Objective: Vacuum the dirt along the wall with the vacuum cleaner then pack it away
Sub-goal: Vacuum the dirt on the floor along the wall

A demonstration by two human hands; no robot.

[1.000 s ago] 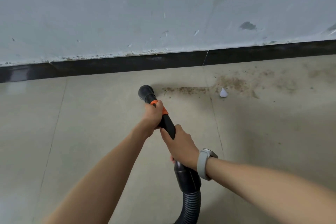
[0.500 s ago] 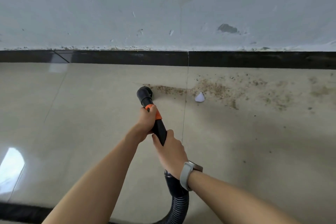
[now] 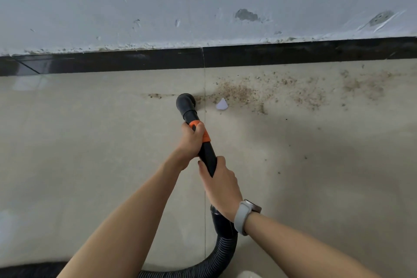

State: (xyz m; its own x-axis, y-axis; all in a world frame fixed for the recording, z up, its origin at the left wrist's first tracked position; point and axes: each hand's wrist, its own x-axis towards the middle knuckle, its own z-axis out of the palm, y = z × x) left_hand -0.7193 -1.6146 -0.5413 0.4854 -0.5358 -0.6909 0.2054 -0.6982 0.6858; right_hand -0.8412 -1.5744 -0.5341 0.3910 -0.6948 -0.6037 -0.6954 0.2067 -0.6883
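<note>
I have both hands on the wand (image 3: pixel 207 153): my left hand (image 3: pixel 191 140) is clenched round it at the orange collar, nearer the nozzle (image 3: pixel 186 102), and my right hand (image 3: pixel 222 189) grips it lower down, just above where the hose (image 3: pixel 223 253) joins. The wand's long axis runs from my body up and slightly left toward the wall (image 3: pixel 203 2), with the nozzle down near the floor (image 3: pixel 90 153), a little short of the skirting (image 3: pixel 135 61); I can't tell for certain whether it touches the tile. What matters is that the dirt (image 3: pixel 259 95) lies to the nozzle's right, spreading in a band along the wall, with only a thin smear on its left. A white scrap (image 3: pixel 222 104) sits just beside the nozzle on that right side. As I judge it, the next sweep goes rightward, parallel to the skirting, steered by my left hand.
</note>
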